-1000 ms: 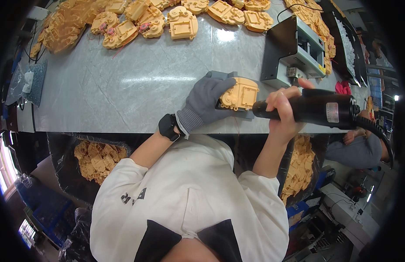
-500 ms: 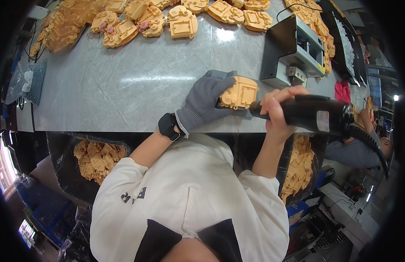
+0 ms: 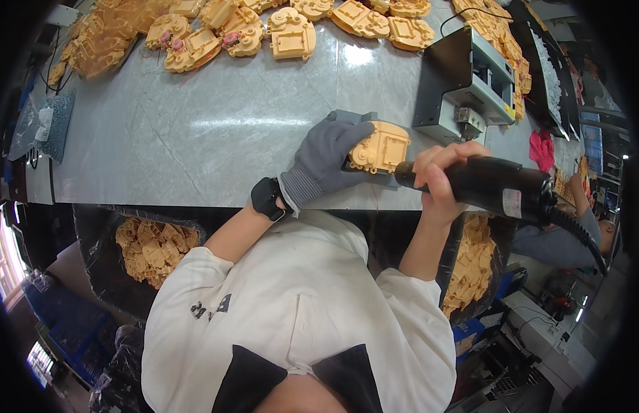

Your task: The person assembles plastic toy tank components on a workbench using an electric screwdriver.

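My left hand (image 3: 323, 155), in a grey knit glove, is closed around the left side of a yellow plastic housing (image 3: 388, 148). The housing sits in a dark grey block-shaped fixture (image 3: 357, 117) near the table's front edge. My bare right hand (image 3: 440, 180) grips a black electric screwdriver (image 3: 495, 184) by its front part. The screwdriver's nose meets the housing's lower right corner; its bit is hidden from view. A thin wire hangs from the fixture area over the table edge.
A black and grey box-shaped device (image 3: 447, 93) stands right of the fixture. Similar yellow housings (image 3: 292, 34) line the table's far side. A bag of small bluish pieces (image 3: 52, 131) lies at left. Bins of yellow parts (image 3: 154, 251) sit below the table. Another person's arm (image 3: 581, 196) shows at right.
The rear of the screwdriver has dipped slightly toward me, its cord with it. Its nose stays at the same corner of the housing. My left hand keeps its hold.
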A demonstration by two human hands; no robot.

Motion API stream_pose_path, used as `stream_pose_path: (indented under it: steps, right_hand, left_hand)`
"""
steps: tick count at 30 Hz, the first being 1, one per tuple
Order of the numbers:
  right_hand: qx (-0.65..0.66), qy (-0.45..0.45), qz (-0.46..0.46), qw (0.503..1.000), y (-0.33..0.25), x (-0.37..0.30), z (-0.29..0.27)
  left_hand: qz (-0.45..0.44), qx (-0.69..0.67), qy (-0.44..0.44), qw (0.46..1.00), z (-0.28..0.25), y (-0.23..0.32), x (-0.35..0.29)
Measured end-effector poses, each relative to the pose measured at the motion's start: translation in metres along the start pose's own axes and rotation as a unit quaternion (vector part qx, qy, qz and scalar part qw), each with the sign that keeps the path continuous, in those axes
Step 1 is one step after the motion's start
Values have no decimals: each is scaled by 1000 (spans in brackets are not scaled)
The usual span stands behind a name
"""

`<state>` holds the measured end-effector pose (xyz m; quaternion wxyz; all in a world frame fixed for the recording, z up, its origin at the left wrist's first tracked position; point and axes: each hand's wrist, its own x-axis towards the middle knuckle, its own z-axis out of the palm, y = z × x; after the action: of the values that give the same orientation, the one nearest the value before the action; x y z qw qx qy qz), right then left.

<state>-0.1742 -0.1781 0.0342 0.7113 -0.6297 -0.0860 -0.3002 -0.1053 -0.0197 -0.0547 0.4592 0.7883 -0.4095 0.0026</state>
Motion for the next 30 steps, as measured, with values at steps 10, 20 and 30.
stream_pose_path:
  steps: [10, 20, 30]
  right_hand:
    - [-178, 309, -141, 924, -32, 66, -71]
    - [-214, 281, -71, 933, -2, 85, -81]
    - [18, 117, -86, 989, -37, -14, 21]
  left_hand:
    - [-9, 28, -17, 999, 3, 1, -1]
    - [-52, -54, -33, 997, -8, 9, 4]
    - [-4, -25, -19, 999, -7, 6, 0]
